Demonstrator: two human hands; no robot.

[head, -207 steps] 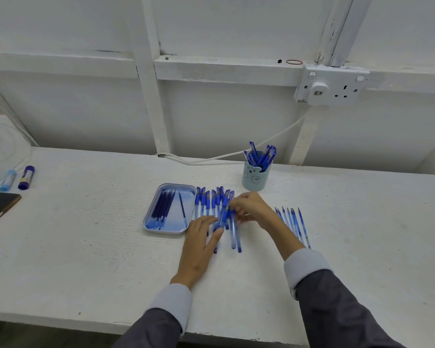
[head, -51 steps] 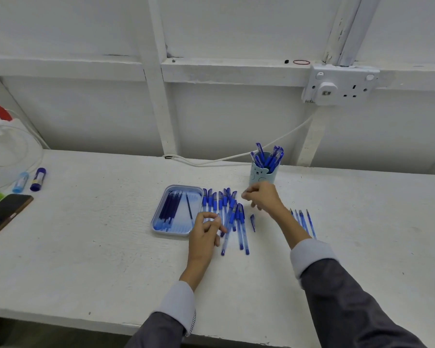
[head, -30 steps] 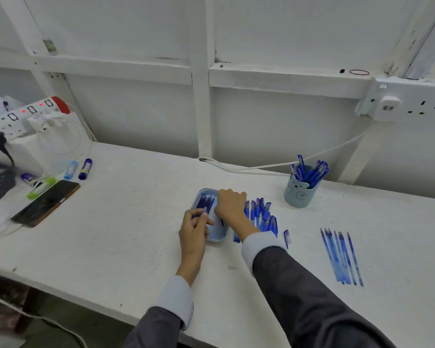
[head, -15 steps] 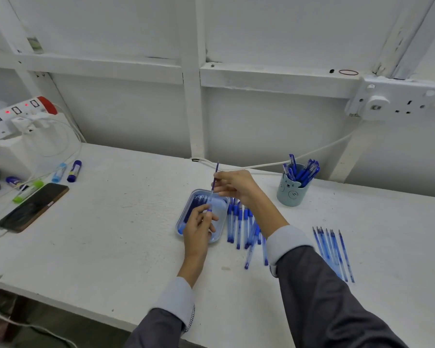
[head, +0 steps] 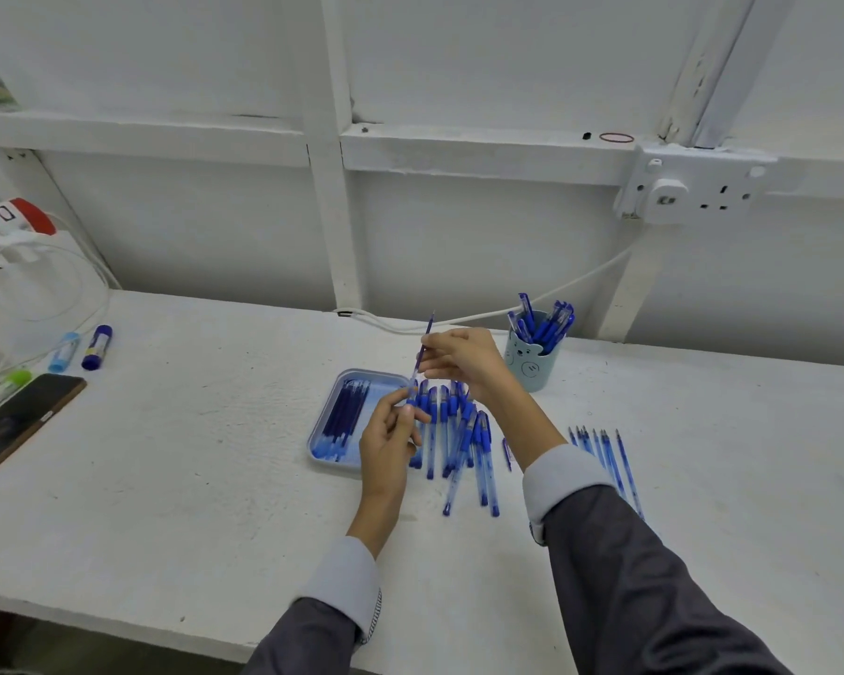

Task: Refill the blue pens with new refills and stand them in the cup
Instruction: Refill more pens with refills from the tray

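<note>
My right hand pinches a thin blue refill, held upright above the tray. Its lower end meets a blue pen barrel gripped in the fingertips of my left hand. Several blue pens lie in a loose row on the white table, just right of the tray. The light-blue tray holds several dark blue refills. A pale blue bear cup at the back right has several pens standing in it. A small pen cap lies beside my right wrist.
Several thin refills lie in a row right of my right sleeve. A phone, two glue sticks and a power strip with cables sit far left. A white cable runs along the wall to a socket.
My right hand took a refill from the tray and lifted it upright. My left hand raised the pen barrel to the refill's lower end. The camera view shifted slightly.
</note>
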